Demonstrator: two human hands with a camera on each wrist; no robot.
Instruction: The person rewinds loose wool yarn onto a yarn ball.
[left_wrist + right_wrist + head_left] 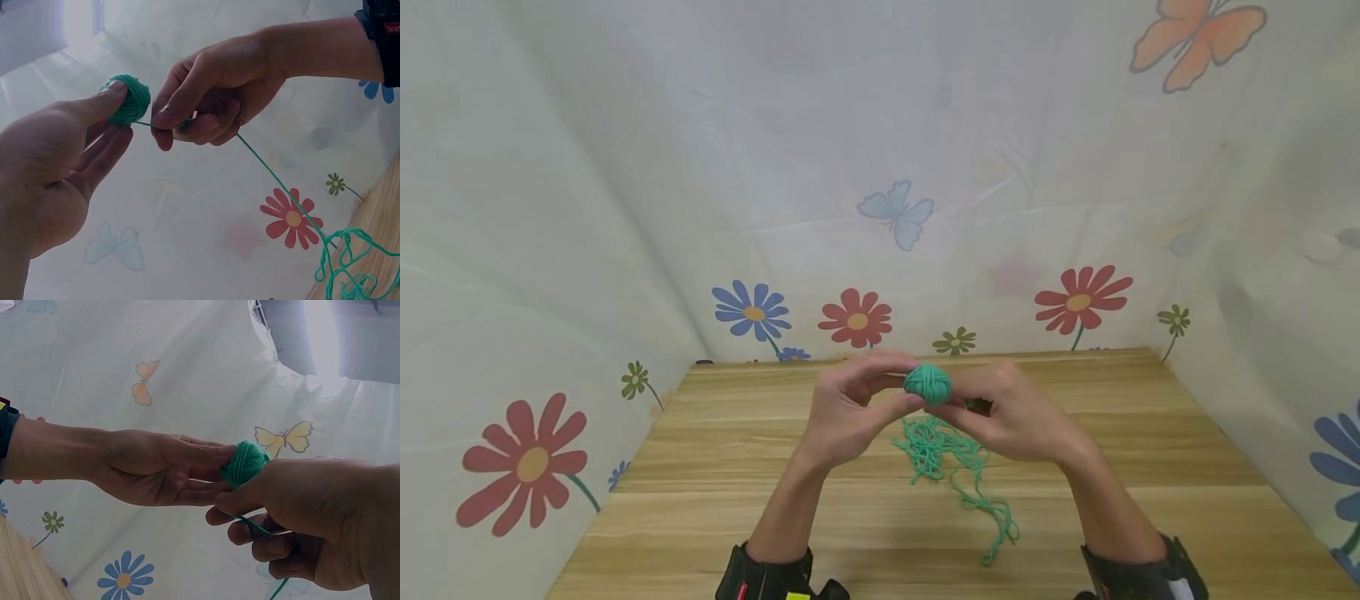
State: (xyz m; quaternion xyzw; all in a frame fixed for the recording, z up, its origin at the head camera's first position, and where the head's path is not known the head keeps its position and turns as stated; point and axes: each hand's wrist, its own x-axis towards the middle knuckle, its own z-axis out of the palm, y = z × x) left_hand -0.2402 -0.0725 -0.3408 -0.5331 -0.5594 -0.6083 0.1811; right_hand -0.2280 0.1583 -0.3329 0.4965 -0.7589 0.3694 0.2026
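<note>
A small ball of green yarn (928, 384) is held up above the table between both hands. My left hand (848, 408) pinches the ball between thumb and fingers, seen closely in the left wrist view. Just to its right, my right hand (1017, 413) pinches the strand (269, 167) that leaves the ball, thumb against curled forefinger. From that hand the strand runs down to a loose tangle of green yarn (928, 446) on the tabletop. In the right wrist view, the right fingers partly cover the ball (247, 464).
The wooden table (715, 500) spreads beneath the hands. A pale cloth (790, 150) printed with flowers and butterflies rises behind it and on both sides. One yarn tail (1000, 521) trails from the tangle toward the near edge.
</note>
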